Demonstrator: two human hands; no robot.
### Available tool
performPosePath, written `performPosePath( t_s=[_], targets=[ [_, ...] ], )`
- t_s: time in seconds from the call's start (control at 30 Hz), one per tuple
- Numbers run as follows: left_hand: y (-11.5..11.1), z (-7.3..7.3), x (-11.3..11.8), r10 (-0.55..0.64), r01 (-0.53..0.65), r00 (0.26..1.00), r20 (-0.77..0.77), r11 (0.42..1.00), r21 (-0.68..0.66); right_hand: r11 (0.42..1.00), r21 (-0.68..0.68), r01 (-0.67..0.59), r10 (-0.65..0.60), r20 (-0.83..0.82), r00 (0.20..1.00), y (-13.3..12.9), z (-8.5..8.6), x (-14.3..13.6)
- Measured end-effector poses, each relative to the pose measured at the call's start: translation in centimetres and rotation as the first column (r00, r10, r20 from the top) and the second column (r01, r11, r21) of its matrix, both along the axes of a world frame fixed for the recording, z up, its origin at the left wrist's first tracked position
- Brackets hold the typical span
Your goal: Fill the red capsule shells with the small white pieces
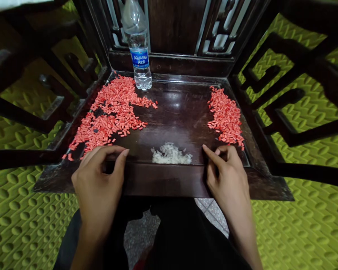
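Observation:
My left hand (pixel 101 178) is at the front left of the dark wooden seat, thumb and index fingertips pressed together. Whatever sits between them, if anything, is too small to make out. Beyond it spreads a large heap of small red tube-like pieces (pixel 112 108). My right hand (pixel 227 170) is at the front right edge, its index finger pointing inward and the thumb mostly hidden below; I cannot make out what is at the fingertips. A smaller heap of red pieces (pixel 227 116) lies behind it. Between both hands is a small pile of whitish translucent pieces (pixel 171 154).
An upright Aquafina water bottle (pixel 141 56) stands at the back left of the seat (pixel 180 101). Carved wooden armrests (pixel 287 97) rise on both sides, with a solid back panel (pixel 176 28) behind. Yellow-green patterned matting (pixel 307 225) shows around it.

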State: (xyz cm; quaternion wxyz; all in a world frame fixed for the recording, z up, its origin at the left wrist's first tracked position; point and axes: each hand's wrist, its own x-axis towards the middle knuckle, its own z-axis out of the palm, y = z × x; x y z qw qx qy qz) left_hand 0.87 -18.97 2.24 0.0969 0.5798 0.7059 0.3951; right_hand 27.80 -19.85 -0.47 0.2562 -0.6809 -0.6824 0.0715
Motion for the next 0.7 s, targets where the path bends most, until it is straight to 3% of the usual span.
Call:
performPosePath(
  t_s=[0.13,0.27,0.37,0.5,0.7],
  targets=[
    [-0.5,-0.3,2.9,-0.056,0.046,0.958,0.28,0.998,0.04,0.986,-0.082,-0.148,0.146,-0.02,0.989,-1.3,0.2,-0.5],
    [-0.1,-0.9,4.5,-0.092,0.102,0.846,0.525,0.995,0.01,0.98,-0.024,-0.198,0.191,-0.177,0.965,-1.7,0.1,-0.3],
    [0.2,-1.1,4.6,-0.123,0.148,0.815,0.566,0.989,0.001,0.98,-0.025,-0.196,0.185,-0.237,0.954,-1.3,0.2,-0.4],
    [0.3,-1.2,4.1,-0.092,0.126,0.791,0.604,0.992,-0.013,0.98,-0.045,-0.191,0.174,-0.254,0.951,-0.1,0.4,-1.6],
    [0.5,-1.8,3.4,-0.085,0.136,0.681,0.727,0.991,-0.011,0.979,-0.145,-0.145,0.115,-0.202,0.973,1.7,0.7,-4.0]
  ],
)
